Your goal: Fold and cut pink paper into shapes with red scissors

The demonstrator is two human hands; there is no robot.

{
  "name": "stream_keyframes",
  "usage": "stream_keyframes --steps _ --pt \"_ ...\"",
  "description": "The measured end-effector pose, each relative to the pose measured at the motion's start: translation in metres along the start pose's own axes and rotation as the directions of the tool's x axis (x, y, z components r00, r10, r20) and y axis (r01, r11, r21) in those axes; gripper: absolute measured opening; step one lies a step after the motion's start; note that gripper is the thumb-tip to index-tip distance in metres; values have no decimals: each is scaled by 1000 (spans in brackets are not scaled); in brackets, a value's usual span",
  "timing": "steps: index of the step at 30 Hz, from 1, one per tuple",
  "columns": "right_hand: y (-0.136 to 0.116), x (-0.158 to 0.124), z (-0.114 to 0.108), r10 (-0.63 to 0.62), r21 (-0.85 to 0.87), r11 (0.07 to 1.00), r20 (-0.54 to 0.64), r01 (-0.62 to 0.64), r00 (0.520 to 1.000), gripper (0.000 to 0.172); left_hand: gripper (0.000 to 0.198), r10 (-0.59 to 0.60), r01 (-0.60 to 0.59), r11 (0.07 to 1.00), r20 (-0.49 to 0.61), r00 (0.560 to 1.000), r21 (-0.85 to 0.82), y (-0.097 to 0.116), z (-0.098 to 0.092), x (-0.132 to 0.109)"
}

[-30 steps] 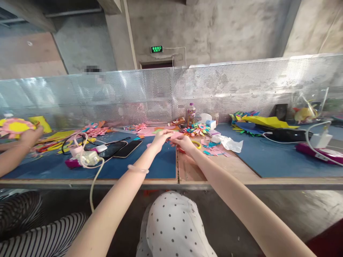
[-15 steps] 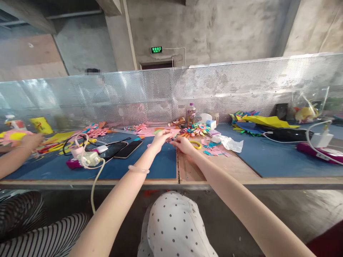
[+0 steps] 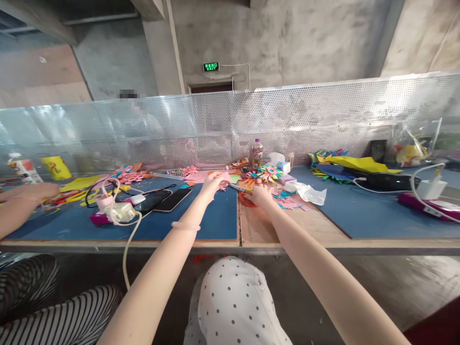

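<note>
My left hand (image 3: pixel 213 183) is closed on a piece of pink paper (image 3: pixel 225 177), which sticks out past the fingertips over the blue mat. To its right my right hand (image 3: pixel 260 194) grips scissors (image 3: pixel 235 187), their blades pointing left toward the paper. A red-orange handle loop (image 3: pixel 247 200) shows below that hand; whether the blades touch the paper I cannot tell. Just behind the right hand lie colourful paper flowers (image 3: pixel 268 173). Pink and blue paper scraps (image 3: pixel 292 201) are scattered beside it.
A phone (image 3: pixel 173 200) and a power strip with plugs (image 3: pixel 117 214) lie on the left. A drink bottle (image 3: pixel 256 155) stands before the perforated metal screen (image 3: pixel 287 120). Crumpled white tissue (image 3: pixel 312 192) is at right. A co-worker's arm (image 3: pixel 21 211) reaches in at far left.
My hands have moved apart; the right now holds scissors, and the pink paper shows in my left. The co-worker's pink-and-yellow paper piece at far left is no longer visible.
</note>
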State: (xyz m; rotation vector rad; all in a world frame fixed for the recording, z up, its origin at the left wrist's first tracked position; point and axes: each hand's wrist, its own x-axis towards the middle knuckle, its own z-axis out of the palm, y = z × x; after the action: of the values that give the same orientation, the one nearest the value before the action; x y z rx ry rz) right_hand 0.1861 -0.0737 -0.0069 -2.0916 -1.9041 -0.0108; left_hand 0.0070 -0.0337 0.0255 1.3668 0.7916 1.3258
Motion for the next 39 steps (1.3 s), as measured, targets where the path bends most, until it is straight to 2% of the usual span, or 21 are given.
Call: stream_keyframes --steps 2,5,6,8,9,10,12,14,15,16,18,22,25,28,32,36,39 --pt "1 3 1 48 31 998 -42 -47 998 61 19 36 -36 999 -10 999 -8 -2 -2 2" --pt "2 7 1 107 126 988 -164 -86 981 62 27 121 -120 992 -45 992 22 -4 -8 6" --pt "2 8 0 140 193 976 -196 -102 971 60 31 149 -147 988 -69 986 38 -5 -10 8" --pt "0 7 -4 218 409 903 -178 -129 960 53 40 194 -187 980 -128 972 67 -6 -13 10" --pt "-1 6 -6 229 545 829 -126 -126 965 51 46 224 -214 974 -155 962 80 -7 -15 12" --pt "-3 5 -9 225 690 714 -69 -117 972 49 51 254 -241 966 -171 952 92 -7 -17 13" --pt "-7 2 -16 159 919 380 47 -105 986 43 55 314 -298 948 -175 933 113 -7 -19 15" --pt "-11 -1 -21 64 988 79 125 -130 990 36 47 350 -332 934 -155 924 130 -8 -22 16" --pt "-12 -2 -23 26 988 -9 153 -153 988 34 41 353 -334 932 -145 924 137 -8 -22 16" --pt "-13 -2 -25 2 983 -56 177 -177 984 32 35 346 -328 934 -135 928 142 -8 -23 15" --pt "-13 -3 -26 -22 973 -63 221 -222 975 33 29 309 -293 946 -119 943 139 -8 -22 14" --pt "-11 -5 -25 -66 967 -2 256 -256 964 39 31 248 -237 967 -126 960 98 -5 -18 9" --pt "-13 -6 -21 -151 982 77 183 -173 971 40 33 247 -233 967 -151 957 101 -3 -17 8" --pt "-15 -9 -16 -255 983 172 102 -59 962 50 32 288 -272 956 -155 945 112 -2 -19 10" --pt "-13 -13 -15 -309 974 216 136 -70 941 61 31 323 -308 946 -198 925 105 -2 -21 13" --pt "-12 -13 -17 -374 970 214 188 -113 908 55 33 327 -320 945 -202 923 67 -1 -21 14" --pt "-16 -13 -16 -372 972 230 136 -51 918 47 34 336 -335 941 -196 921 37 0 -22 15"
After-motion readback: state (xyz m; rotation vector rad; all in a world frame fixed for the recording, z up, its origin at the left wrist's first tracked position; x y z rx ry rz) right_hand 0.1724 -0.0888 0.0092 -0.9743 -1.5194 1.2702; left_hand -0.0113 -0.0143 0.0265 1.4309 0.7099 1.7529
